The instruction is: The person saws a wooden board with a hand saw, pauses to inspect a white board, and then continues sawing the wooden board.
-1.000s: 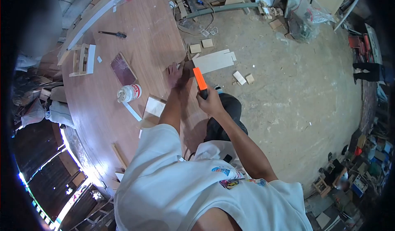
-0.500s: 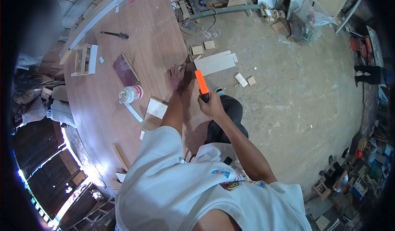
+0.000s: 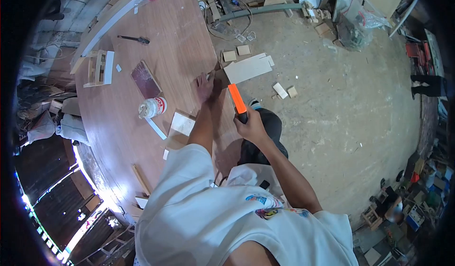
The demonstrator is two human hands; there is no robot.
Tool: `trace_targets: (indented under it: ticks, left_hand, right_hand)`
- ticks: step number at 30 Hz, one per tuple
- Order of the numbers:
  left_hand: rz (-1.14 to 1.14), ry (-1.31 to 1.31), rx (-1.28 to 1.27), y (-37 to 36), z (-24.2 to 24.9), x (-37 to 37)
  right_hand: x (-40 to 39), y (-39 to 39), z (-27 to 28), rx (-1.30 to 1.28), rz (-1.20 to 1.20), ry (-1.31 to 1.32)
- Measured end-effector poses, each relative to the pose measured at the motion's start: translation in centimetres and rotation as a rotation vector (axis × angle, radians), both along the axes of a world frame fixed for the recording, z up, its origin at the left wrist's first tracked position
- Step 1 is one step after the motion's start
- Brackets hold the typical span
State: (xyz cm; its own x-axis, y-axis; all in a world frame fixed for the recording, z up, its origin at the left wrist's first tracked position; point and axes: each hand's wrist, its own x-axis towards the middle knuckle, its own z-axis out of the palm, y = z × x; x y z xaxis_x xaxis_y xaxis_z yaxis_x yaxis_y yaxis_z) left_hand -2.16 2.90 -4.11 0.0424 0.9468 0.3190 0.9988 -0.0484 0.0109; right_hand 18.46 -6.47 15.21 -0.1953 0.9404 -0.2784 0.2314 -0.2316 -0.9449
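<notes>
Near the right edge of the wooden table, my left hand (image 3: 204, 88) has its fingers closed on a small dark brown board (image 3: 219, 80) that reaches that edge; the fingertips are small and shadowed. My right hand (image 3: 250, 125) is wrapped round the black grip of an orange-and-black tool (image 3: 237, 98), held up beyond the table edge. The tool's orange end points up and left, close to the board. Behind it, a pale flat panel (image 3: 249, 68) lies beside the table.
The table (image 3: 175, 43) holds a white tub (image 3: 152, 107), a dark red block (image 3: 145, 79), a brush (image 3: 133, 39), a small wooden frame (image 3: 99, 68) and a pale board (image 3: 182, 123). Small wood blocks (image 3: 280, 90) lie on the floor. A plastic bag (image 3: 355, 31) stands at upper right.
The view has shifted slightly. My right hand and the orange tool have moved a little right and down relative to the frame. My left hand stays by the dark brown board.
</notes>
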Motion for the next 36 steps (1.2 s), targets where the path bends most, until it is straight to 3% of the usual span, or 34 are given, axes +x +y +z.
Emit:
trace_targets:
  ticks: [2,5,8,12,14,19,21,24,27,32,36]
  left_hand:
    - [0.001,-0.054,-0.018,-1.3,0.6,0.8]
    - [-0.231,-0.168,-0.045,-1.6,2.5,0.9]
    - [-0.165,-0.117,-0.140,-1.5,3.0,1.0]
    - [-0.116,-0.082,-0.082,-1.4,3.4,1.2]
    - [-0.116,-0.149,-0.144,-1.6,5.4,1.9]
    - [-0.072,-0.237,-0.074,-1.4,4.6,2.2]
    - [-0.083,-0.221,-0.005,-1.3,4.0,2.2]
    - [-0.036,-0.245,-0.097,-1.2,4.3,2.4]
    - [0.000,-0.305,-0.189,-1.1,5.9,2.5]
    - [-0.012,-0.176,-0.064,-1.3,4.4,2.4]
    - [0.026,-0.142,-0.189,-0.8,3.0,1.8]
  right_hand:
    - [0.0,-1.5,0.3,0.019,-0.022,-0.003]
    - [-0.5,-4.1,0.6,-0.095,-0.189,0.071]
    - [-1.0,-3.2,1.3,-0.131,-0.200,0.105]
    - [-0.8,1.0,3.3,-0.145,-0.113,0.013]
    - [-0.7,4.5,5.3,-0.342,-0.140,0.211]
    - [0.3,12.2,5.5,-0.530,-0.049,0.375]
    - [-0.2,12.8,5.6,-0.500,-0.040,0.366]
    - [-1.3,11.9,6.0,-0.432,-0.026,0.382]
    - [-2.2,8.7,5.9,-0.268,-0.043,0.125]
    - [-0.4,2.0,11.5,-0.059,-0.013,-0.013]
    - [0.6,-1.5,10.5,-0.087,-0.016,0.037]
